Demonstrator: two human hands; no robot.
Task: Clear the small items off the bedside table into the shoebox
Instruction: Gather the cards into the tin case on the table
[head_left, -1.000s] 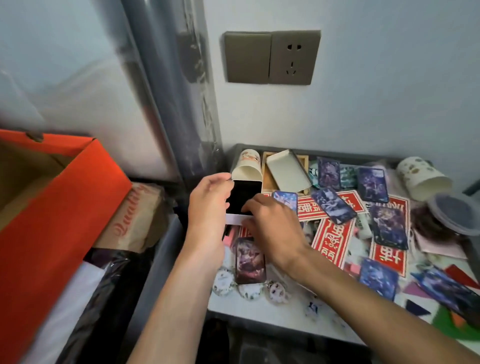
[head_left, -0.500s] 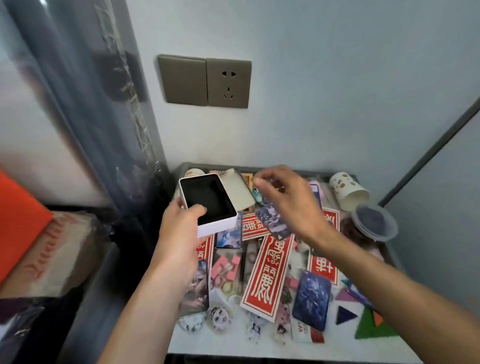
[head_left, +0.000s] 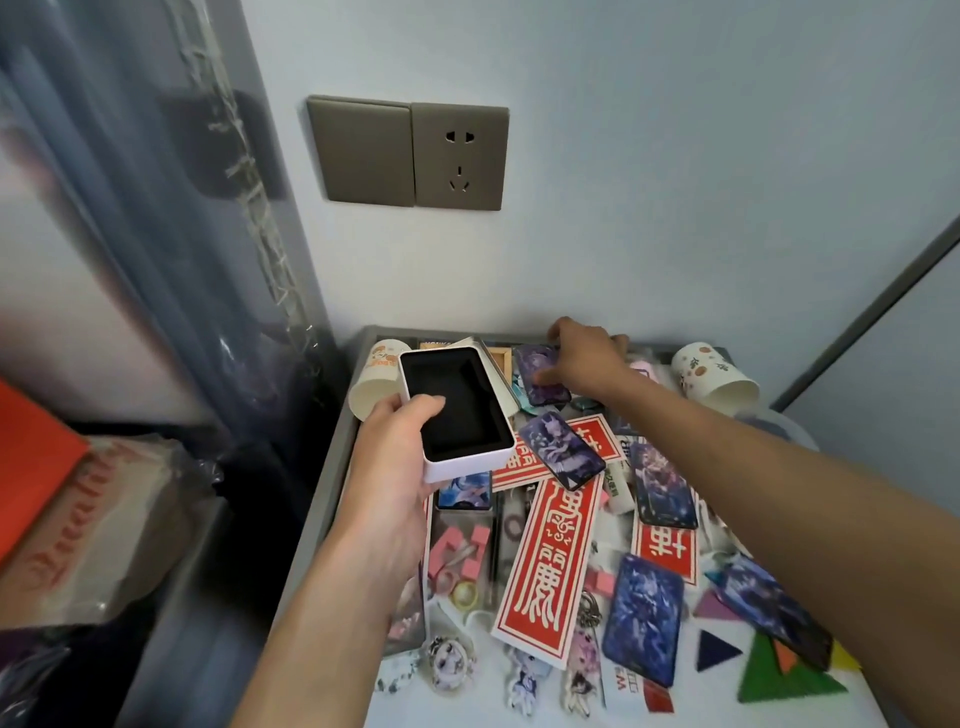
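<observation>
My left hand (head_left: 395, 467) grips a small white box (head_left: 467, 462) with a black lining, held open side up over the left part of the grey bedside table (head_left: 322, 499). My right hand (head_left: 587, 364) reaches to the table's back edge, its bent fingers on a purple picture card (head_left: 535, 358); whether it pinches the card is hidden. Only an orange corner of the shoebox (head_left: 31, 467) shows at the far left edge. More picture cards (head_left: 644, 618), red paper strips (head_left: 545, 566), key charms (head_left: 449, 660) and coloured triangles (head_left: 779, 680) cover the tabletop.
Two paper cups lie tipped at the back, one on the left (head_left: 371, 384) and one on the right (head_left: 711, 374). A tin lid (head_left: 493, 364) sits behind the white box. A plastic-wrapped bag (head_left: 93, 545) lies between table and shoebox. A wall socket (head_left: 457, 156) is above.
My left hand lifted the white box off the table and holds it level. My right hand left the box and reached back to the purple card. The view swung right, away from the shoebox.
</observation>
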